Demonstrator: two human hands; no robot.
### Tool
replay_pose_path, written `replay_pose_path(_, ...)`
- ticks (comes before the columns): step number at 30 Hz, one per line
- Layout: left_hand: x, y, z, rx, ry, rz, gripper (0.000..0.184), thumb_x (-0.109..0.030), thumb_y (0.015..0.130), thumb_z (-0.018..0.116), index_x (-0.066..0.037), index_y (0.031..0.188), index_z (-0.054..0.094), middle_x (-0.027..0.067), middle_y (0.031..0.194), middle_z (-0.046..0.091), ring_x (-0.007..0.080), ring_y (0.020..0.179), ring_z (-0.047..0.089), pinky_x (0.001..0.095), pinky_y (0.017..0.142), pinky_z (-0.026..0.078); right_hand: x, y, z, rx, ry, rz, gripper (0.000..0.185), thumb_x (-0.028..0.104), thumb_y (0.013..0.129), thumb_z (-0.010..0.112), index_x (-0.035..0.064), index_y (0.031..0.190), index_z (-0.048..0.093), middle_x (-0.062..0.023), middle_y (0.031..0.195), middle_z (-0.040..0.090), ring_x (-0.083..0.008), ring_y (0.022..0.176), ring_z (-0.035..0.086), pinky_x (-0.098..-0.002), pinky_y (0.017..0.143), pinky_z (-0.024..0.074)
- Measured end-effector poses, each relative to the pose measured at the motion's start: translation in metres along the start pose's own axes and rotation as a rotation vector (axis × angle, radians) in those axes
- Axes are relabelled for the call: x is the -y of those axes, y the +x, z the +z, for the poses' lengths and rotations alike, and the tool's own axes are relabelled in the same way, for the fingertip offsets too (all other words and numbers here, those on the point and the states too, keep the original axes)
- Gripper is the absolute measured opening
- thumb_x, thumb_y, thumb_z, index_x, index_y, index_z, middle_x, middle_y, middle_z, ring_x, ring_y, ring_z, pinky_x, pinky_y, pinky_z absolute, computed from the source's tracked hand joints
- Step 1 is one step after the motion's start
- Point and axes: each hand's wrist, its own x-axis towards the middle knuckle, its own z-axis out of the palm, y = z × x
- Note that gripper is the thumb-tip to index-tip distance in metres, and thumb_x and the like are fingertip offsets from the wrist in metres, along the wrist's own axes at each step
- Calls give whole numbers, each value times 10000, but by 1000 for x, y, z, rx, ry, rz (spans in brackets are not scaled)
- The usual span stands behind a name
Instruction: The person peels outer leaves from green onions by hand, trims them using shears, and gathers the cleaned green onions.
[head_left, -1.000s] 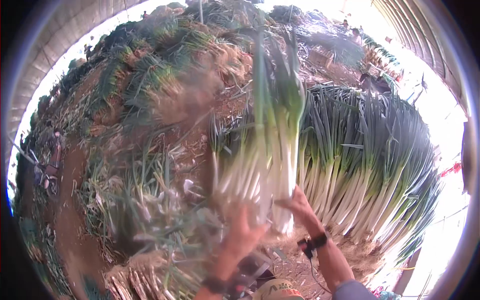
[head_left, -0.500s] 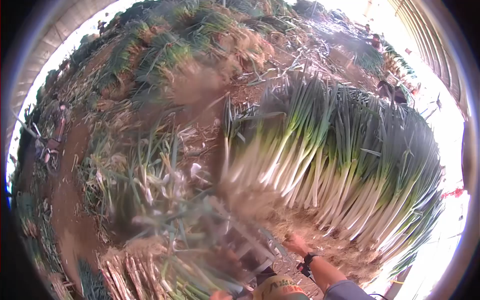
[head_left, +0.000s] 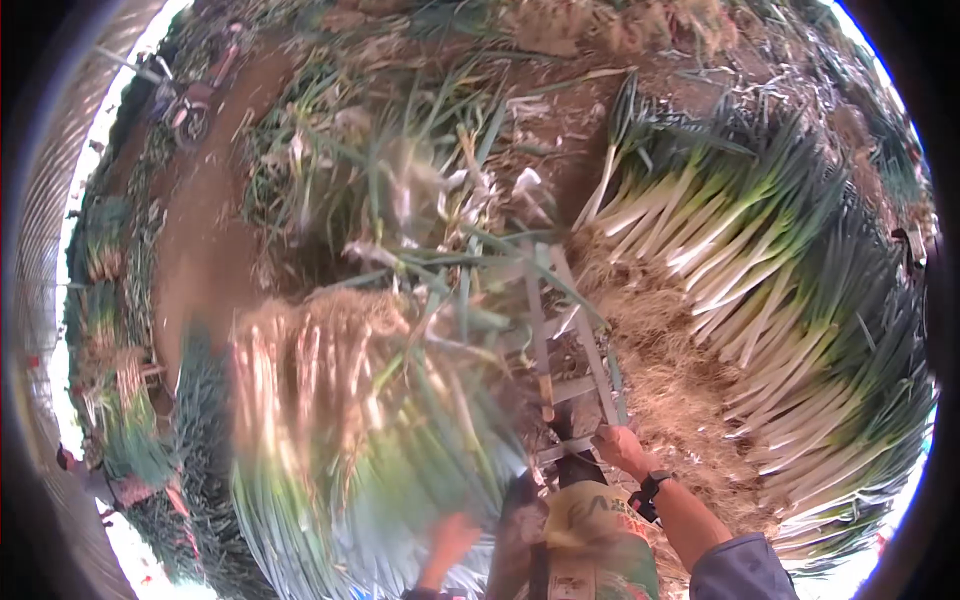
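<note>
My right hand (head_left: pixel 625 450) is curled closed beside a narrow ladder-like frame (head_left: pixel 590 365); what it holds, if anything, is hidden. A dark watch is on that wrist. My left hand (head_left: pixel 452 540) is smeared by motion over the green leaves of a pile of leeks (head_left: pixel 300 390) at the lower left, so its fingers cannot be made out. That pile has its brown roots pointing away from me. To the right stands a long row of cleaned leeks (head_left: pixel 720 260) with white stems, their roots (head_left: pixel 660 350) facing my right hand.
Loose leaves and peelings (head_left: pixel 400 190) are heaped ahead, beyond the frame. A dirt path (head_left: pixel 190 240) runs along the left, with a wheeled vehicle (head_left: pixel 190 115) at its far end. Another person (head_left: pixel 90 475) is at the far left edge. A printed apron or sack (head_left: pixel 600 520) covers my lap.
My view has swung down and to the left, bringing the lower-left leek pile and frame into fuller sight. My left hand now shows over the leaves; my right stays near the frame.
</note>
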Motion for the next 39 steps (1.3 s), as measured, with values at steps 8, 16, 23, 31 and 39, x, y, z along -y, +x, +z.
replay_pose_path(8, 15, -4, 76, 114, -191, -40, 449, -301, 901, 704, -24, 1247, 632, 163, 1020, 738, 261, 920, 713, 380, 797, 550, 18, 32, 68, 109, -64, -14, 439, 198, 878, 670, 18, 1267, 572, -281, 971, 699, -480, 895, 678, -524, 745, 545)
replay_pose_path(16, 21, -7, 88, 134, -419, -177, 454, -233, 914, 727, 0, 1283, 601, 99, 1016, 757, 174, 831, 709, 296, 757, 564, 18, 100, 100, -132, -144, -4, 532, 136, 822, 723, -31, 1285, 521, -295, 1157, 637, -481, 1068, 626, -505, 888, 535)
replay_pose_path(23, 32, 2, 108, 23, -377, -135, 451, -253, 916, 728, -39, 1294, 607, 96, 1031, 757, 185, 835, 703, 322, 784, 559, -9, 137, 115, 13, -321, -95, 194, 118, 858, 637, -5, 1005, 610, -258, 832, 684, -436, 815, 690, -531, 708, 544)
replay_pose_path(31, 21, 38, 95, 79, -547, -51, 426, -272, 928, 715, -61, 1285, 618, 103, 1028, 740, 199, 918, 715, 320, 810, 564, 56, 90, 53, 182, -363, -468, 99, 143, 845, 649, 55, 811, 620, -165, 643, 621, -381, 576, 624, -479, 522, 488)
replay_pose_path(39, -68, 72, 47, -73, -1282, -144, 353, -270, 933, 708, -11, 1169, 668, 49, 1030, 715, 170, 920, 711, 276, 768, 575, 115, 47, 35, 485, -219, -509, 328, 321, 871, 734, 81, 1082, 662, -170, 836, 679, -351, 756, 671, -467, 631, 533)
